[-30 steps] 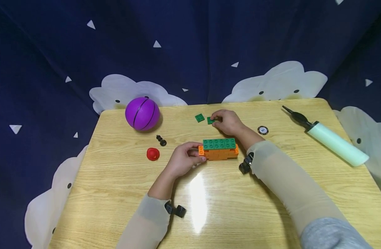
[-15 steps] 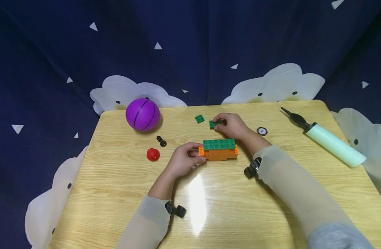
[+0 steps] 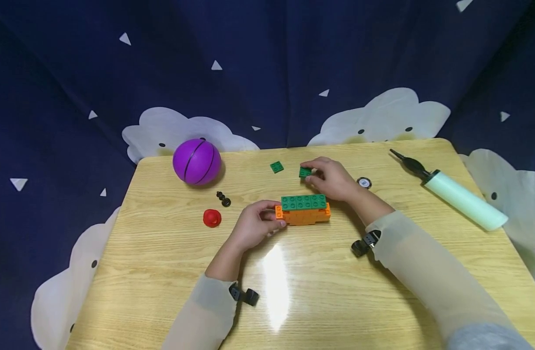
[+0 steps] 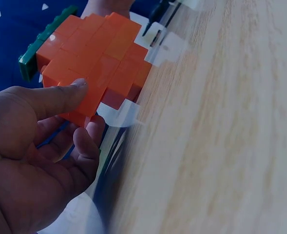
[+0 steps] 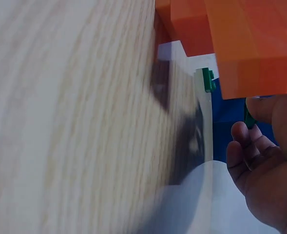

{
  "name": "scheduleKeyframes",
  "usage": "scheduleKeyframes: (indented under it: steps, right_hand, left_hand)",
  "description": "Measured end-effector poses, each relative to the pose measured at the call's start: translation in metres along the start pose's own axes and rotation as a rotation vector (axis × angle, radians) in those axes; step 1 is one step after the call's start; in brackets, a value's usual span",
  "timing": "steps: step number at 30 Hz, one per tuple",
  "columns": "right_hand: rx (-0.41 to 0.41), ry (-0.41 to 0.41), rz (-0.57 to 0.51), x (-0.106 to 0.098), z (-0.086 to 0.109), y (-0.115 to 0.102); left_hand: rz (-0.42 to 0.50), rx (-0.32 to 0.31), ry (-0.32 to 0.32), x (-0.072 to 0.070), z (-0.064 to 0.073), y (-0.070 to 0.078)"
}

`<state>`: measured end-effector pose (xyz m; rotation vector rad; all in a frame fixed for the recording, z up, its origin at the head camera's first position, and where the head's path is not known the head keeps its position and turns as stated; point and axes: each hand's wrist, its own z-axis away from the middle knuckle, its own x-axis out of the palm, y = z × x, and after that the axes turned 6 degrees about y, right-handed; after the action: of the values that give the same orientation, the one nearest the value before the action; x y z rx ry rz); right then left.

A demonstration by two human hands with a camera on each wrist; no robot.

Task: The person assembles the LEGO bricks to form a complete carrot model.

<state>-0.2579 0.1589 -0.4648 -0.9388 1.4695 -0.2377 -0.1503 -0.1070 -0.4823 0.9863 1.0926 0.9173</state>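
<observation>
In the head view an orange brick block point(image 3: 303, 217) with a row of green bricks point(image 3: 303, 201) on top stands at mid table. My left hand point(image 3: 255, 224) grips its left end; the left wrist view shows the thumb on the orange face point(image 4: 97, 61). Behind the block, my right hand point(image 3: 335, 179) pinches a small green brick point(image 3: 305, 172) between thumb and fingers. In the right wrist view that brick point(image 5: 249, 117) is mostly hidden behind the thumb. Another flat green brick point(image 3: 277, 167) lies on the table to the left of the right hand.
A purple ball point(image 3: 197, 162) sits at the table's back left. Nearer are a black chess piece point(image 3: 223, 199) and a small red hat point(image 3: 212, 218). A poker chip point(image 3: 364, 183) lies beside the right wrist. A hand pump point(image 3: 464, 200) lies at the right.
My right hand has taken up the green brick and moved it a little to the right, away from the other flat green brick. The left hand keeps holding the orange block in place.
</observation>
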Motion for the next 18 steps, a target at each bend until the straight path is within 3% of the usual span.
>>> scheduleKeyframes:
  steps: [7,18]
  right_hand:
    - [0.004,0.049,-0.017,-0.008,0.013,-0.008]
    - [-0.009,0.061,-0.024,-0.024,0.032,-0.020]
  left_hand:
    - [-0.025,0.005,0.009,-0.001,0.001,0.001]
    - [-0.025,0.003,0.010,0.000,0.001,0.003]
